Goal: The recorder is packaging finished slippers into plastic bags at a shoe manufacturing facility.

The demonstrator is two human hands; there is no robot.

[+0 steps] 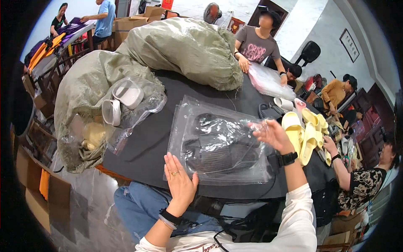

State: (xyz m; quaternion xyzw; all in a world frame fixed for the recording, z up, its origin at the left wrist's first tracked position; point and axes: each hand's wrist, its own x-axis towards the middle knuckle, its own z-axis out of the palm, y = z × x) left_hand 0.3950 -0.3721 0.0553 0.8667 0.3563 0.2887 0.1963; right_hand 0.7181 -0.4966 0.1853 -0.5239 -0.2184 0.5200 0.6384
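Clear plastic bag holding pair of dark slippers lay flat on dark bench, before person.

Left hand: fingers spread, palm pressed on bag's near-left corner.

Right hand: fingers loosely spread at bag's right edge, probably the mouth; pinch not discernible.

Slippers' long axis ran left–right across bench, parallel to near edge; toe direction unclear through glare.

Risk: slick film could slide under left palm; slippers could slip out the right side toward yellow slippers.
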